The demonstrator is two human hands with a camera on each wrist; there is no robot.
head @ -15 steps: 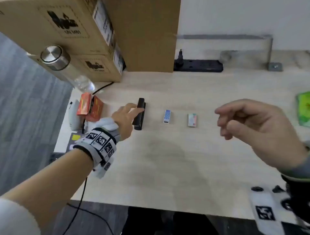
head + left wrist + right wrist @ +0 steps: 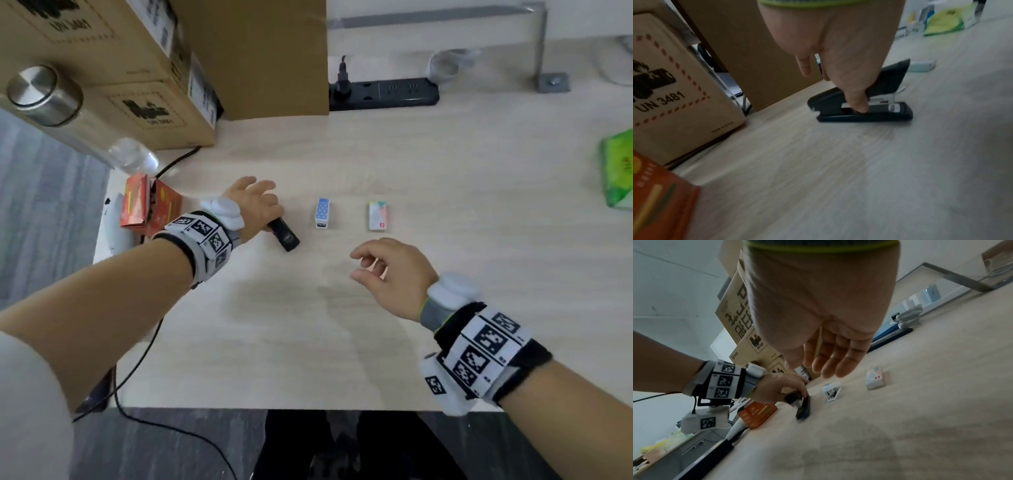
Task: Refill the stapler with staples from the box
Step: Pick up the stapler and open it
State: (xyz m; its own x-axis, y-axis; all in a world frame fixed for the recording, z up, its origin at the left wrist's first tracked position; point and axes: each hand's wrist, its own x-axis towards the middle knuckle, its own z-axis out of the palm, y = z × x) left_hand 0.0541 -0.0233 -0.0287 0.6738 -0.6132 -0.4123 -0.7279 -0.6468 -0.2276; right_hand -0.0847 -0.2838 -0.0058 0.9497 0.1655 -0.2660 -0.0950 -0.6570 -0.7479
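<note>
A black stapler [image 2: 285, 234] [image 2: 863, 104] [image 2: 803, 408] lies on the pale wooden desk, its front end turned toward me. My left hand [image 2: 257, 205] [image 2: 846, 78] [image 2: 777, 387] grips its rear, fingers curled over the top and thumb at the side. A small blue-and-white staple box [image 2: 322, 213] [image 2: 831, 391] lies to the right of it, and a pale green-and-pink box [image 2: 378, 216] [image 2: 875, 378] further right. My right hand [image 2: 383, 270] [image 2: 828, 356] hovers over the desk in front of the boxes, fingers loosely bent, holding nothing.
Stacked cardboard boxes [image 2: 144, 75] and a steel-capped clear bottle [image 2: 44, 96] stand at the back left. An orange carton [image 2: 147, 205] lies by the left edge. A black power strip [image 2: 383, 94] runs along the back. A green packet [image 2: 618, 168] lies at the far right.
My left hand has closed on the stapler and turned its front end toward me. My right hand has come down and left, closer to the desk, in front of the two boxes.
</note>
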